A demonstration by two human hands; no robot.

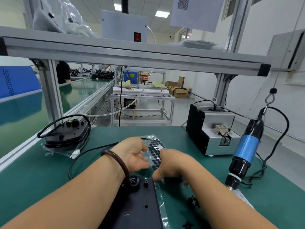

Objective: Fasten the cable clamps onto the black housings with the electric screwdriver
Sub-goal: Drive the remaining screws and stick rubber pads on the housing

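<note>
A black housing [140, 207] lies flat at the near edge of the green mat, its cable [85, 152] looping off to the left. My left hand [135, 154], with a brown bracelet on the wrist, hovers above the housing's far end, fingers relaxed, beside a clear sheet of black round pads [154, 149]. My right hand [170, 166] points its curled fingers down at the clear bag [162, 207] right of the housing; the fingertips are blurred, so what they hold is unclear. Small black cable clamps [193, 202] lie in that bag. The blue electric screwdriver [245, 151] hangs at the right, untouched.
A stack of bagged black housings [66, 136] with a coiled cable sits at the far left of the mat. A grey and black screw feeder [212, 134] stands at the far right. An aluminium shelf frame [132, 53] spans overhead. A conveyor [24, 116] runs along the left.
</note>
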